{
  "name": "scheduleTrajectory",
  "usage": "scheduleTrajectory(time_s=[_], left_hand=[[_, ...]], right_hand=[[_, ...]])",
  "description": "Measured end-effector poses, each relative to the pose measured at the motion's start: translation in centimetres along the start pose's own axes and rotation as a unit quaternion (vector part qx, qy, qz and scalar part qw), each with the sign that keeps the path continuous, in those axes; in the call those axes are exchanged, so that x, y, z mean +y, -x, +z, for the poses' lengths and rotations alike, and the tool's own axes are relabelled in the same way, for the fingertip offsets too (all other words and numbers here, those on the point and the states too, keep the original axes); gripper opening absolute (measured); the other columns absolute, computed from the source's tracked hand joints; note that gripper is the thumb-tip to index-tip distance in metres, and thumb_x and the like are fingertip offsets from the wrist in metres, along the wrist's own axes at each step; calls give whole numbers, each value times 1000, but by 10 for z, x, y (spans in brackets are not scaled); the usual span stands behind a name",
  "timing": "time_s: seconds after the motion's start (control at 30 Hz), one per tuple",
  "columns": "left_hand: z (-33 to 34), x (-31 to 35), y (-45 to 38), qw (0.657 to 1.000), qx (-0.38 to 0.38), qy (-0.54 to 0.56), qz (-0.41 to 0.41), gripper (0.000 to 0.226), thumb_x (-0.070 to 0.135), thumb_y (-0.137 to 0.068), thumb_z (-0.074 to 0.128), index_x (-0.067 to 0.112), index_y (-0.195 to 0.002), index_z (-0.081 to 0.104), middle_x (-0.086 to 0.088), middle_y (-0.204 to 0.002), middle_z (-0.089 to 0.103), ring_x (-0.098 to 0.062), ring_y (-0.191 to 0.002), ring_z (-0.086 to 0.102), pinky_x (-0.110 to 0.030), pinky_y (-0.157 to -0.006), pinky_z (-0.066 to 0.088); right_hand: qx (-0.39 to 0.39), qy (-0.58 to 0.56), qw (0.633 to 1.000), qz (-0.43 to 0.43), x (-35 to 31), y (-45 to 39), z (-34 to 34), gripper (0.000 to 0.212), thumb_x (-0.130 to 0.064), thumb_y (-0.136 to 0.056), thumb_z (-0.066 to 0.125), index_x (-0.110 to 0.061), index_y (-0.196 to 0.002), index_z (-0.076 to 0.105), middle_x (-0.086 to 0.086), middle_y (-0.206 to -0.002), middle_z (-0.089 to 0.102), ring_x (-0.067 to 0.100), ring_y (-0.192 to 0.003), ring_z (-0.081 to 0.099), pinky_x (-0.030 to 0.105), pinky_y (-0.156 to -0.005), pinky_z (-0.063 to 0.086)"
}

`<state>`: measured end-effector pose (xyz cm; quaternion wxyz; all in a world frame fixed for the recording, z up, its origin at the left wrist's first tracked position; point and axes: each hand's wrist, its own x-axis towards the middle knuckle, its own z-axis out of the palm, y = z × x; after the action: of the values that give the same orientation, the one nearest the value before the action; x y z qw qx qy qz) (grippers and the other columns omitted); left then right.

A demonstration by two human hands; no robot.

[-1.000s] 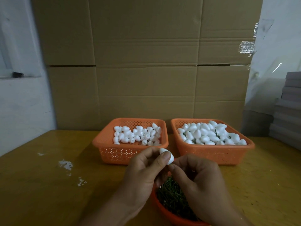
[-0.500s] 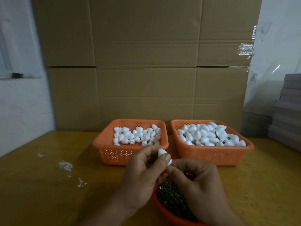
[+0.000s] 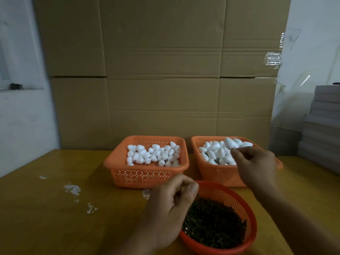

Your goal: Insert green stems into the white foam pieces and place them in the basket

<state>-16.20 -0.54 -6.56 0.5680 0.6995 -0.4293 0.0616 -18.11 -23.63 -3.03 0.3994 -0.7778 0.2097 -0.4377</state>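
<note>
Right hand (image 3: 254,163) is out over the right-hand orange basket (image 3: 219,173), fingers curled, pinching a white foam piece (image 3: 230,143) at the fingertips. The piece sticks up above the hand, pointed end up, right over the pile of other foam pieces (image 3: 214,152) in that basket. Can't make out a green stem on it from here, the pinch point is too small and blurry.

Left hand (image 3: 170,203) is down low at the near-left edge of the round red basket (image 3: 241,203), fingers curled in with the thumb pressed against the index finger. Whether there's a stem pinched in there or nothing at all, I honestly can't tell. It sits just over the heap of dark green stems (image 3: 214,221) filling that round basket.

Further out, the left orange basket (image 3: 145,174) holds smaller white foam bits (image 3: 152,155), some showing little holes. Both square baskets sit side by side on the yellowish wooden table (image 3: 55,218), just beyond the round one. A few white smudges (image 3: 72,189) mark the tabletop on the left. Behind everything is a wall of big cardboard boxes (image 3: 161,70), and a stack of grey flat things (image 3: 323,124) stands at the far right.
</note>
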Motion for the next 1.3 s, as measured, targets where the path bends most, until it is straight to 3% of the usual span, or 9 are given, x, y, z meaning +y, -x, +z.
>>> scheduleTrajectory(time_s=[0.13, 0.3, 0.43, 0.57, 0.73, 0.87, 0.97, 1.1, 1.3], left_hand=[[1, 1, 2, 998, -8, -53, 19, 42, 65, -94, 43, 28, -89, 63, 13, -62, 53, -3, -57, 51, -22, -54, 38], [2, 1, 1, 997, -7, -72, 35, 48, 65, -95, 42, 23, -84, 63, 13, -62, 53, -6, -59, 53, -30, -54, 41], [2, 1, 1, 996, -1, -78, 49, 47, 63, -95, 43, 21, -83, 63, 14, -60, 51, -5, -57, 51, -29, -53, 40], [1, 1, 2, 994, -5, -87, 60, 46, 61, -97, 43, 21, -82, 62, 16, -59, 50, -4, -55, 51, -24, -53, 37], [1, 2, 2, 995, -12, -84, 54, 39, 57, -98, 43, 25, -85, 61, 17, -61, 52, -4, -56, 52, -18, -55, 36], [-4, 2, -1, 993, 0, -109, 32, 31, 53, -99, 42, 30, -86, 57, 15, -67, 54, -5, -61, 54, -21, -56, 41], [-13, 0, -8, 991, 32, -131, 3, 21, 36, -101, 49, 30, -83, 57, 6, -67, 58, -9, -60, 56, -27, -55, 46], [-39, -6, -33, 983, 41, -159, -78, 18, 18, -98, 55, 28, -84, 59, 5, -71, 63, -3, -57, 56, -33, -58, 52], [-94, -25, -97, 937, 22, -310, -161, 25, 5, -91, 50, 27, -88, 61, 6, -85, 66, -11, -73, 63, -25, -58, 45]], right_hand=[[39, 180, 983, -8, 23, -36, 3, 21, -35, -90, 60, -25, -84, 78, -3, -68, 68, 22, -66, 61, 30, -58, 47], [-17, 325, 945, 46, 36, -60, 8, 30, -38, -90, 56, -22, -69, 70, -1, -69, 55, 31, -100, 52, 38, -75, 49], [-62, 347, 931, 93, 32, -68, 10, 24, -36, -87, 56, -20, -69, 51, 0, -80, 50, 31, -115, 45, 38, -76, 35], [-89, 368, 922, 82, 27, -70, 7, 13, -31, -85, 56, -19, -81, 60, 3, -90, 55, 28, -104, 43, 39, -78, 34], [-28, 263, 964, 4, 19, -47, 0, 34, -18, -92, 46, -10, -62, 59, 10, -69, 57, 34, -85, 48, 36, -67, 39], [-74, 95, 992, -38, -4, -12, -4, 28, -15, -97, 51, -3, -83, 72, 15, -69, 69, 33, -55, 56, 33, -53, 38], [-159, -6, 986, -55, -23, 24, -11, 22, -20, -96, 57, -32, -85, 72, -5, -70, 73, 22, -61, 64, 32, -56, 48], [-266, 15, 957, -112, -28, 53, -13, 16, -26, -92, 63, -39, -87, 71, -14, -77, 74, 6, -72, 69, 21, -64, 54], [-279, 67, 946, -153, -26, 62, -8, 12, -28, -92, 67, -35, -90, 76, -24, -72, 70, -3, -70, 66, 18, -62, 48]])
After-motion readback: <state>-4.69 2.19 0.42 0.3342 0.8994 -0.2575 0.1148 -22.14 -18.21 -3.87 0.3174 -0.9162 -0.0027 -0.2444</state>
